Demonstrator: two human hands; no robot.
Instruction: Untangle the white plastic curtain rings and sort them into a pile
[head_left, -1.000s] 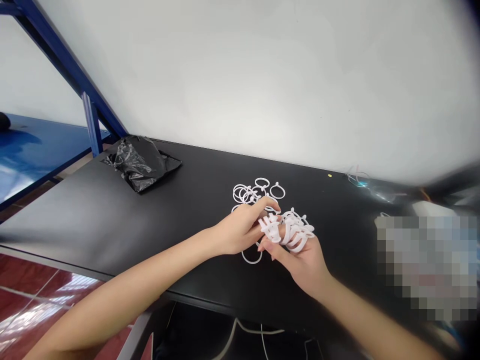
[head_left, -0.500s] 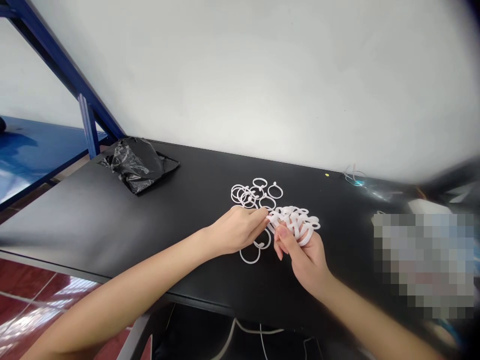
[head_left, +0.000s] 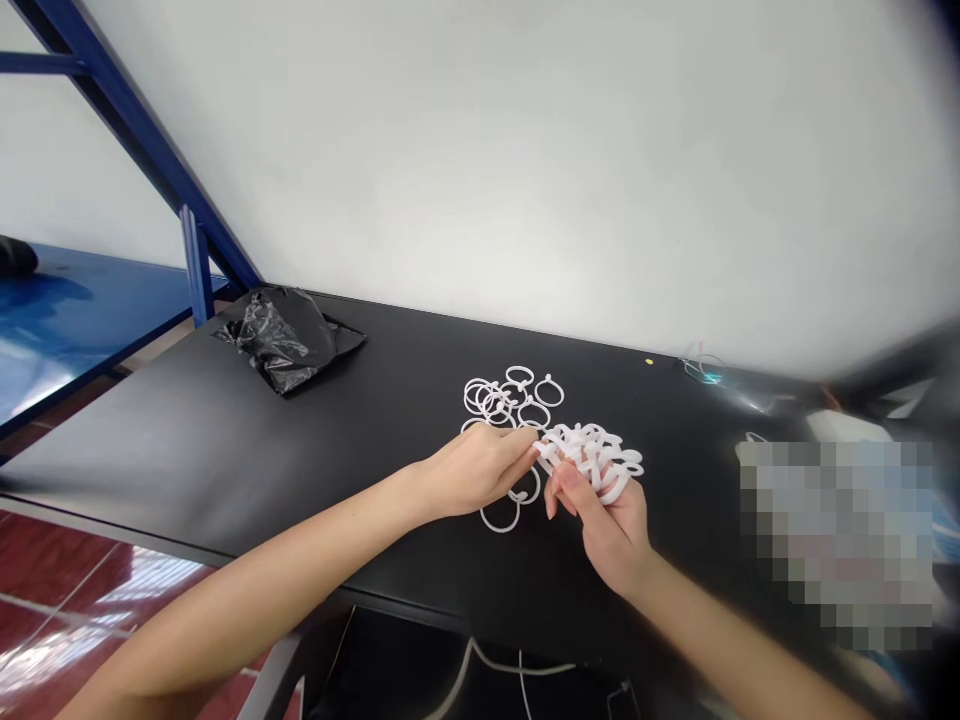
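Observation:
My right hand (head_left: 611, 520) is closed round a bunch of white plastic curtain rings (head_left: 592, 450), each with a small eyelet; they overlap and stick out above the thumb. My left hand (head_left: 480, 465) meets the bunch from the left, its fingers pinched on a curtain ring at the near edge. The fingertips partly hide that ring. Behind the left hand a loose group of curtain rings (head_left: 549, 392) lies on the black table (head_left: 405, 400). Two more rings (head_left: 500, 529) lie below the left hand, partly covered by it.
A crumpled black plastic bag (head_left: 289, 340) rests at the table's back left. Clear plastic wrapping (head_left: 709, 372) lies at the back right, near a blurred-out item (head_left: 840, 540). A white wall (head_left: 480, 180) rises behind. Cables (head_left: 517, 664) hang below the front edge.
The view has shifted slightly. Both hands stay together at the bunch, and the rings in my right hand sit a little differently. The loose rings lie as before.

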